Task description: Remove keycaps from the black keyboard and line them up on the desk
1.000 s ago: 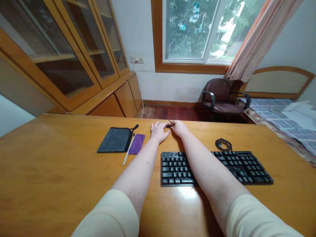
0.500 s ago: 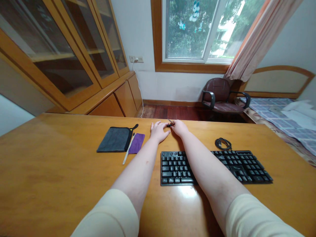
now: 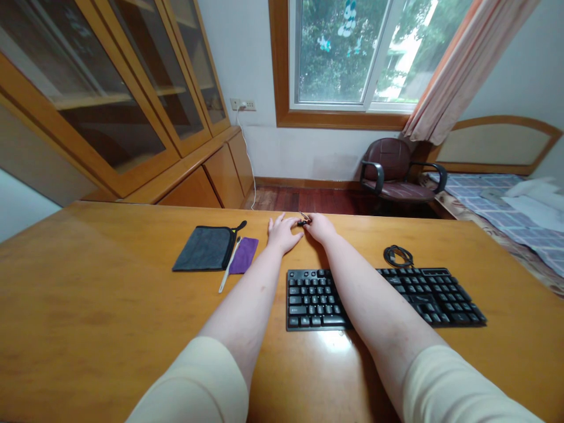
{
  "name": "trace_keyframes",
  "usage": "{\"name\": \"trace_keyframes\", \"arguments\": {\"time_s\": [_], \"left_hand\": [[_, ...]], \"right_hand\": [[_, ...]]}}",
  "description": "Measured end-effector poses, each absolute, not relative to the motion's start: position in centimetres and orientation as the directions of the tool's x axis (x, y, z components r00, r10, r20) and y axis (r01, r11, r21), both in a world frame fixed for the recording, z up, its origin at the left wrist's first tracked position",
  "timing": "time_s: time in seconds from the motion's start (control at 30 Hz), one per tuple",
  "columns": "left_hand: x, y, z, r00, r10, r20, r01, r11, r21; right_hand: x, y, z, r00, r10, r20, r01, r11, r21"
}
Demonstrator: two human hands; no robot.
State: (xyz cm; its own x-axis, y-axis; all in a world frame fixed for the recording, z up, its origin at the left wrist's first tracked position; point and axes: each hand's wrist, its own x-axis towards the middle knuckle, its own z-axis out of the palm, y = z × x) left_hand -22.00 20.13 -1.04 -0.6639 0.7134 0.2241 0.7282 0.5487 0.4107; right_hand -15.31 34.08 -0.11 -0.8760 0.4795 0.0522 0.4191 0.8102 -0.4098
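Both of my arms reach to the far edge of the wooden desk (image 3: 110, 317). My left hand (image 3: 282, 234) rests there with its fingers spread and its thumb apart. My right hand (image 3: 321, 227) has its fingers closed on a small dark object (image 3: 301, 223) with thin, shiny metal-looking parts. Its kind is too small to tell, and the fingers hide some of it. The object's dark end lies between the two hands, close to my left fingertips. My right forearm passes over a black keyboard (image 3: 315, 299) and hides part of it.
Left of my left forearm lie a grey cloth pouch (image 3: 205, 248), a white toothbrush (image 3: 226, 275) and a purple cloth (image 3: 245, 256). A coiled black cable (image 3: 398, 257) sits behind the keyboard. Beyond the desk are an office chair (image 3: 390, 161) and glass-door cabinets (image 3: 145, 135).
Hardly anything differs. Both hands stay at the desk's far edge, and the small object in my right fingers has shifted only slightly.
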Motion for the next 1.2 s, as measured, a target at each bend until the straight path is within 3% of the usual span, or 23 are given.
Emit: {"name": "trace_keyframes", "arguments": {"time_s": [0.57,0.8,1.0,1.2], "left_hand": [[-22.32,20.27,-1.66,-0.642,0.727,0.246,0.746,0.517,0.419],[-22.25,20.34,-1.6,-0.683,0.68,0.266,0.719,0.561,0.41],[-22.44,20.44,-1.7,-0.777,0.571,0.265,0.624,0.644,0.443],[-22.57,20.36,-1.62,-0.785,0.565,0.253,0.612,0.646,0.457]], "right_hand": [[-15.48,34.11,-0.34,-0.87,0.491,0.049,0.427,0.799,-0.425],[-15.56,34.29,-0.53,-0.868,0.496,0.042,0.432,0.793,-0.43],[-15.67,34.3,-0.64,-0.864,0.502,0.04,0.439,0.789,-0.429],[-15.61,34.24,-0.6,-0.864,0.501,0.048,0.436,0.793,-0.425]]}}
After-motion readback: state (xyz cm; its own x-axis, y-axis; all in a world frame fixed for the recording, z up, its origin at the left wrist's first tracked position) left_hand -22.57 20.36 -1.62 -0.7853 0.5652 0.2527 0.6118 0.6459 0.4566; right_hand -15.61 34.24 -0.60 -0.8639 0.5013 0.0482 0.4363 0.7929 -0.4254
